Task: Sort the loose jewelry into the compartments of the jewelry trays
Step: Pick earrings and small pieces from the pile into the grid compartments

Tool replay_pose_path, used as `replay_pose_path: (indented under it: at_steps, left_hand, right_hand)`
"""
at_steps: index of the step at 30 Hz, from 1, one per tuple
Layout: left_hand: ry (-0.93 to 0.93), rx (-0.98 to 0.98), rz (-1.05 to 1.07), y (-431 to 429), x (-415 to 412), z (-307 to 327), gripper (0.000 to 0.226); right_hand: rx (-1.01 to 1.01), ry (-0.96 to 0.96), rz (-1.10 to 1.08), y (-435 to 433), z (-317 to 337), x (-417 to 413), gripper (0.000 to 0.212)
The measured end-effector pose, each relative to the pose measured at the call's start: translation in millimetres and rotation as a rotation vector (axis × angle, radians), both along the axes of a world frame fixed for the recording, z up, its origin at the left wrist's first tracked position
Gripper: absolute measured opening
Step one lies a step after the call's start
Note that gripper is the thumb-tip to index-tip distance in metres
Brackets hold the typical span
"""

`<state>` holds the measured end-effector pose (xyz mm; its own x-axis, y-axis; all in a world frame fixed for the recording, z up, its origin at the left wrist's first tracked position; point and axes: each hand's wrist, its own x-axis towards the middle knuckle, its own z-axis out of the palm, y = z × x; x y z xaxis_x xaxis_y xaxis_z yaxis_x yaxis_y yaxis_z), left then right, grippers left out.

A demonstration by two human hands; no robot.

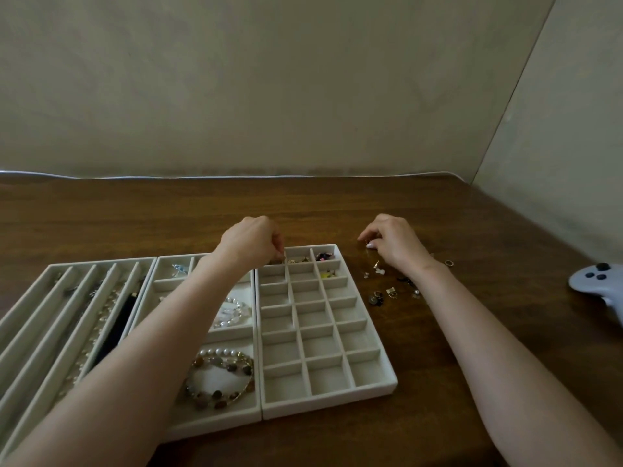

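Three pale grey jewelry trays lie side by side on the wooden table. The right tray point(371, 390) is a grid of small compartments; its far row holds a gold piece point(292, 261) and a pink-and-black piece point(324, 255). My left hand point(251, 242) hovers over the far-left compartment, fingers curled and pinching a small dark piece. My right hand point(392, 242) rests on the table beyond a scatter of loose earrings and rings point(387, 284), fingers curled around a small earring. The middle tray point(236, 412) holds bead and pearl bracelets point(220, 377). The left tray point(50, 274) has long channels with necklaces.
A light blue game controller point(596, 286) lies at the right edge of the table. A small ring point(448, 263) sits apart near my right wrist. The wall stands close behind the table's far edge.
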<state>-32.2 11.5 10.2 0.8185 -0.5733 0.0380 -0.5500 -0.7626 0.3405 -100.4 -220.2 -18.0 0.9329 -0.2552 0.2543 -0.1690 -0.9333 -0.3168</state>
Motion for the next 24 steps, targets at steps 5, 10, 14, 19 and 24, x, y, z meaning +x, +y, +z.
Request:
replay_pose_path:
  at_steps: [5,10,14,19,24]
  left_hand:
    - [-0.141,-0.121,0.115,-2.5,0.2,-2.8,0.008]
    - [-0.202,-0.441,0.084,-8.9,-1.7,-5.4,0.008]
    - [-0.001,-0.555,-0.078,-19.4,-13.8,-6.6,0.016]
    - [0.088,-0.561,-0.191,-27.8,-23.2,-14.2,0.025]
    - [-0.009,-0.542,-0.140,-23.9,-18.2,-13.0,0.013]
  right_hand:
    - [0.036,0.049,0.003,4.1,2.6,-0.4,0.021]
    - [0.103,-0.008,0.057,4.5,3.9,-4.5,0.021]
    - [0.465,-0.156,0.136,14.0,17.2,-11.9,0.020]
    - [0.702,-0.218,0.280,45.0,24.3,-14.7,0.018]
    - [0.845,-0.201,0.295,49.9,25.1,-16.4,0.012]
